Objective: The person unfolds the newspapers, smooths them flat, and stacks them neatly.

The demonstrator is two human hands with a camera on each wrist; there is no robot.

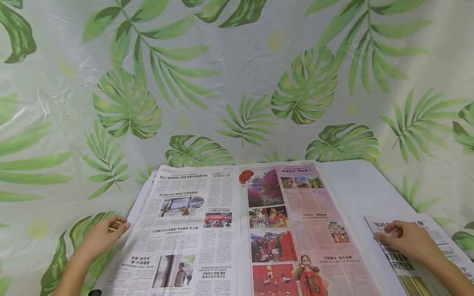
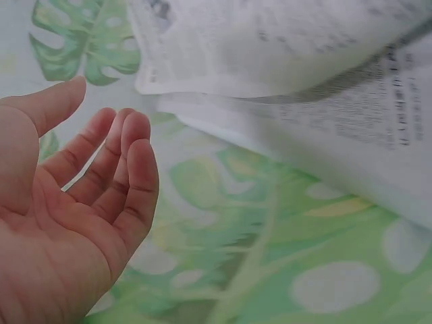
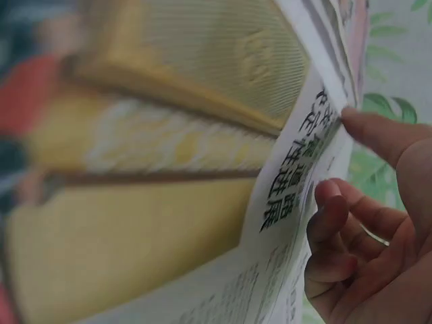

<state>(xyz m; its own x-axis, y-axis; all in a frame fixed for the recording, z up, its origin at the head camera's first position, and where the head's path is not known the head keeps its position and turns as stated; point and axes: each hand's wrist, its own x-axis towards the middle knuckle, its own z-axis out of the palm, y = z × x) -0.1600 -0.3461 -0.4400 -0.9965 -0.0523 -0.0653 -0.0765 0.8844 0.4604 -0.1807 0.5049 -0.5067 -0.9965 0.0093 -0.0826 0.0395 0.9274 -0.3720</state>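
An open newspaper (image 1: 218, 242) lies spread out, with black text on its left page and red and pink pictures on its right. My left hand (image 1: 105, 236) is just off its left edge, fingers loosely bent and holding nothing. In the left wrist view, that palm (image 2: 74, 223) faces up beside the layered sheets (image 2: 270, 54). To the right, a folded newspaper (image 1: 426, 246) lies under my right hand (image 1: 411, 242). The right wrist view has the thumb (image 3: 378, 131) touching the edge of the folded sheets (image 3: 290, 169), while the fingers curl loosely apart from it.
Under the papers is a white surface (image 1: 355, 185), showing between the two newspapers. A cloth with green leaves (image 1: 244, 82) rises behind and surrounds it. A small black object (image 1: 95, 292) sits at the bottom left.
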